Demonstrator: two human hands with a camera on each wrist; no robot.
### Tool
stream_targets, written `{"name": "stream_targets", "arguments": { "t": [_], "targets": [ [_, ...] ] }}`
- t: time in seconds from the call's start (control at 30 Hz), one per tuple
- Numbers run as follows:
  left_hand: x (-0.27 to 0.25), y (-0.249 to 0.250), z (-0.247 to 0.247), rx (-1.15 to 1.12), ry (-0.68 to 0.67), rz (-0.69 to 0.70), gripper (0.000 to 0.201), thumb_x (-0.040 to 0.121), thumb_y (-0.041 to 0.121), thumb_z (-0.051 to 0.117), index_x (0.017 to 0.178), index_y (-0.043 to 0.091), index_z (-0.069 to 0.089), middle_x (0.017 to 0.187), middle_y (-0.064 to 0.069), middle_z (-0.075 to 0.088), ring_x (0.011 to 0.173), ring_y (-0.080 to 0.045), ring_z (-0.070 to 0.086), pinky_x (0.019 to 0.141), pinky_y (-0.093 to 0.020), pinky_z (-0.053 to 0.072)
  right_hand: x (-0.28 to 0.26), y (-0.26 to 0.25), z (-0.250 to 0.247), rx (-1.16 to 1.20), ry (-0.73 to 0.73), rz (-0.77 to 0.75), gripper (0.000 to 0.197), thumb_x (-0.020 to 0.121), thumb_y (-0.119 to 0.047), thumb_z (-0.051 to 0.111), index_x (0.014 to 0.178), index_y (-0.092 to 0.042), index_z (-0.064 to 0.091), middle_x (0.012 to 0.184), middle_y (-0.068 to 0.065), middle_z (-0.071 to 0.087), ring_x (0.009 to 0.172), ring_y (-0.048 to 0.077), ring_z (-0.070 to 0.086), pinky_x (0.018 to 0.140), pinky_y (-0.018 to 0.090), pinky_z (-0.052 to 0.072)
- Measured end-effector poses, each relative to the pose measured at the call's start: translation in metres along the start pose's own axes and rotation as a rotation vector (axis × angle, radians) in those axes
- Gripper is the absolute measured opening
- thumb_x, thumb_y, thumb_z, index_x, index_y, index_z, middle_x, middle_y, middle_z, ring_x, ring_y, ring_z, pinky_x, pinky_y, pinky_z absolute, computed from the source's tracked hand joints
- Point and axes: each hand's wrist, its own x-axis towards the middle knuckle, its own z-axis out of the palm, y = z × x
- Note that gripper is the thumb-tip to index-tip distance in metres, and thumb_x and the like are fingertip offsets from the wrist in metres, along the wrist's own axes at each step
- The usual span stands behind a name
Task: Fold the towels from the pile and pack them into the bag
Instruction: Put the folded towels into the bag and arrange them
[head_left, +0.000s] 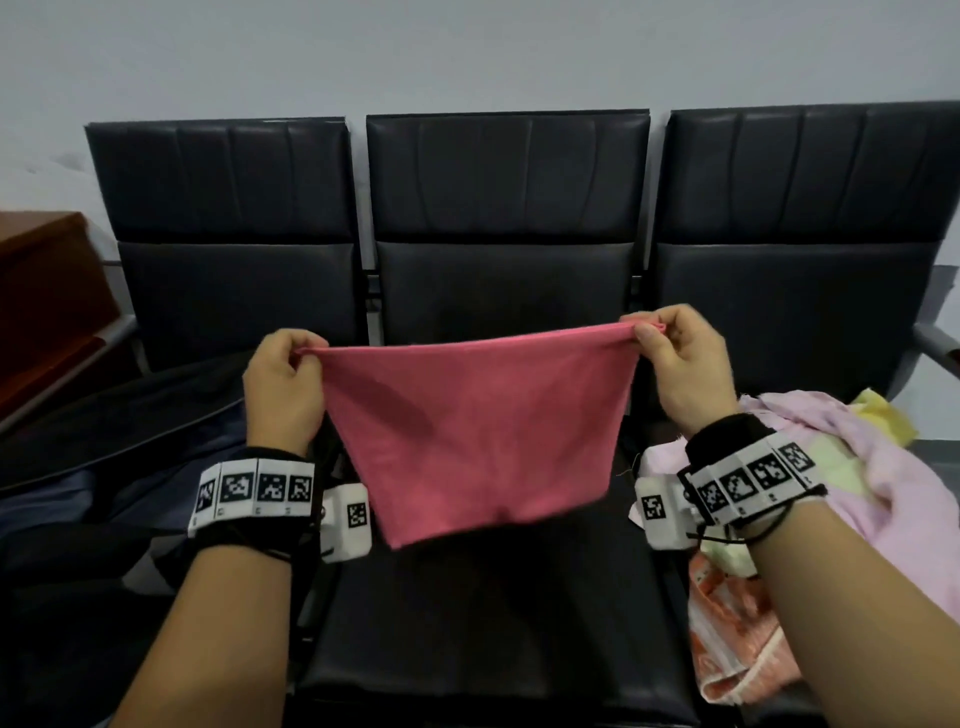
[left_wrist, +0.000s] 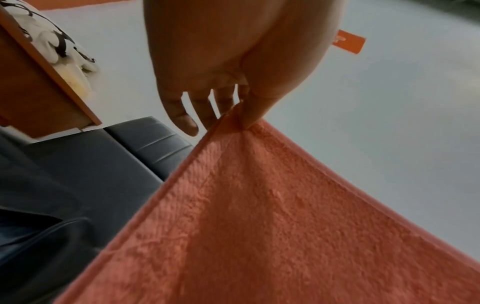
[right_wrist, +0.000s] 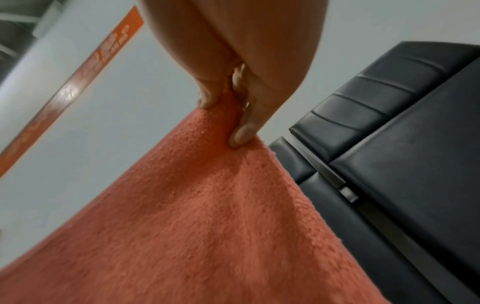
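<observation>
A pink towel (head_left: 467, 426) hangs in the air above the middle black seat (head_left: 498, 623), stretched between both hands. My left hand (head_left: 283, 376) pinches its upper left corner, my right hand (head_left: 675, 358) its upper right corner. Thumb and fingers of the left hand (left_wrist: 233, 82) nip the hemmed corner of the towel (left_wrist: 259, 216). The right hand (right_wrist: 233, 86) nips the towel (right_wrist: 207, 205) the same way. A dark bag (head_left: 104, 452) lies on the left seat. The pile of towels (head_left: 831, 467), pink, yellow and orange, lies on the right seat.
Three black padded seats with backrests (head_left: 509, 176) stand against a grey wall. A brown wooden cabinet (head_left: 47, 291) is at the far left. A metal armrest (head_left: 935, 343) juts out at the right edge. An orange patterned towel (head_left: 737, 639) hangs off the right seat's front.
</observation>
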Motion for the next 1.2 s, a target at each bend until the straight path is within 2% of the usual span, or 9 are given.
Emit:
{"name": "stream_targets", "arguments": {
  "t": [0.13,0.3,0.37,0.43,0.53,0.63,0.73,0.97,1.2],
  "targets": [
    [-0.002,0.008,-0.002,-0.132,0.023,0.061,0.029,0.085,0.002,0.048,0.082,0.029,0.061,0.087,0.007,0.064,0.08,-0.001,0.057,0.075,-0.018,0.047,-0.011,-0.012,-0.014,0.072,0.062,-0.105,0.022,0.097,-0.016,0.057,0.088,-0.035,0.062,0.106,-0.002,0.073,0.103,0.017,0.069,0.093,0.038,0.055],
    [-0.048,-0.016,-0.005,-0.266,-0.055,0.019,0.033,0.087,-0.004,0.052,0.083,0.028,0.061,0.082,0.015,0.063,0.078,0.004,0.057,0.074,-0.01,0.045,-0.063,0.012,-0.024,0.039,0.048,-0.046,0.024,0.097,-0.008,0.057,0.087,-0.031,0.06,0.081,-0.017,0.067,0.078,-0.002,0.061,0.073,0.012,0.046],
    [-0.072,-0.034,-0.004,-0.314,-0.102,-0.068,0.037,0.088,-0.009,0.054,0.083,0.026,0.061,0.08,0.009,0.061,0.072,0.006,0.055,0.069,-0.007,0.043,-0.088,0.035,-0.023,0.034,0.018,0.057,0.019,0.097,-0.007,0.057,0.086,-0.022,0.06,0.079,-0.005,0.068,0.07,0.003,0.057,0.066,0.011,0.045],
    [-0.098,-0.057,0.0,-0.339,-0.137,-0.19,0.034,0.087,-0.011,0.056,0.082,0.022,0.061,0.076,0.001,0.058,0.066,0.001,0.054,0.062,-0.01,0.045,-0.114,0.062,-0.022,0.02,-0.04,0.171,0.012,0.097,-0.009,0.057,0.086,-0.01,0.06,0.082,0.015,0.066,0.071,0.013,0.056,0.067,0.024,0.049],
    [-0.122,-0.079,0.0,-0.319,-0.216,-0.296,0.029,0.083,-0.015,0.055,0.078,0.013,0.062,0.07,-0.008,0.055,0.065,-0.01,0.048,0.06,-0.021,0.04,-0.135,0.088,-0.025,0.031,-0.057,0.267,0.016,0.097,-0.01,0.058,0.082,-0.006,0.059,0.072,0.01,0.06,0.069,0.022,0.054,0.068,0.047,0.048],
    [-0.156,-0.102,-0.001,-0.197,-0.372,-0.358,0.024,0.079,-0.017,0.055,0.076,0.005,0.065,0.061,-0.004,0.057,0.053,-0.003,0.045,0.051,-0.016,0.035,-0.164,0.112,-0.027,0.011,-0.03,0.32,0.022,0.094,-0.009,0.062,0.074,-0.017,0.062,0.063,-0.01,0.062,0.062,0.004,0.054,0.063,0.026,0.047],
    [-0.179,-0.118,-0.002,-0.128,-0.437,-0.408,0.022,0.08,-0.015,0.054,0.077,0.002,0.067,0.048,0.009,0.055,0.043,0.002,0.043,0.043,-0.011,0.031,-0.186,0.124,-0.027,0.032,-0.03,0.365,0.022,0.093,-0.009,0.064,0.073,-0.018,0.063,0.059,-0.012,0.064,0.056,-0.002,0.053,0.055,0.015,0.044],
    [-0.184,-0.128,0.01,-0.205,-0.418,-0.471,0.024,0.091,-0.008,0.056,0.086,0.013,0.065,0.075,0.001,0.063,0.062,0.002,0.053,0.058,-0.009,0.039,-0.192,0.139,-0.021,-0.03,0.036,0.422,0.018,0.09,-0.016,0.069,0.077,-0.005,0.064,0.063,-0.002,0.064,0.054,-0.001,0.054,0.052,0.012,0.044],
    [-0.174,-0.141,0.037,-0.192,-0.338,-0.425,0.021,0.095,-0.004,0.056,0.098,0.016,0.062,0.091,-0.007,0.064,0.077,-0.008,0.055,0.071,-0.019,0.043,-0.173,0.167,-0.01,-0.104,0.035,0.477,0.01,0.093,-0.008,0.062,0.085,-0.014,0.064,0.073,-0.006,0.063,0.061,-0.004,0.057,0.059,0.008,0.044]
  ]
}}
